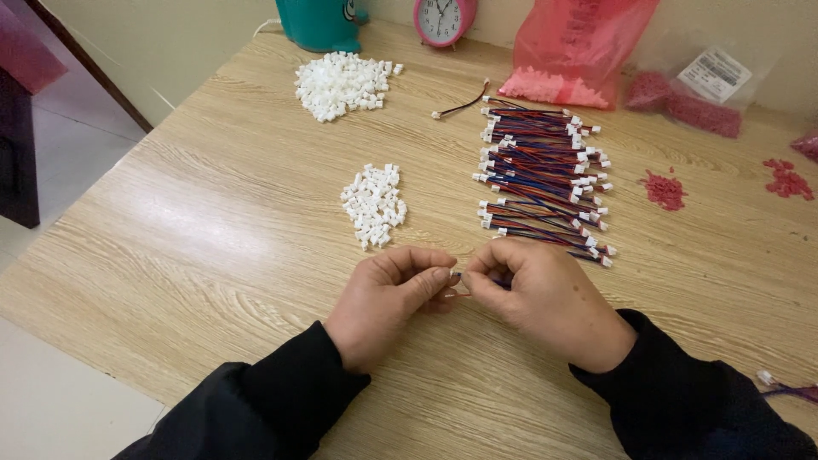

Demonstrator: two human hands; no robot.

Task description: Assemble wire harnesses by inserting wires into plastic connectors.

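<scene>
My left hand point(388, 302) and my right hand point(545, 298) meet near the front of the wooden table point(213, 247), fingertips pinched together. Between them is a short red and blue wire point(458, 285) with a small white connector at its end; most of it is hidden by my fingers. Just beyond my left hand lies a small heap of white plastic connectors point(375, 204). Past my right hand lies a row of finished red and blue wire leads point(544, 175) with white ends.
A bigger pile of white connectors point(343, 83) sits at the back, by a teal container point(319, 23) and a pink alarm clock point(444, 19). A red plastic bag point(573, 55), a clear bag of red pieces point(686, 100) and loose red bits point(664, 189) lie at back right. One lead point(462, 104) lies apart.
</scene>
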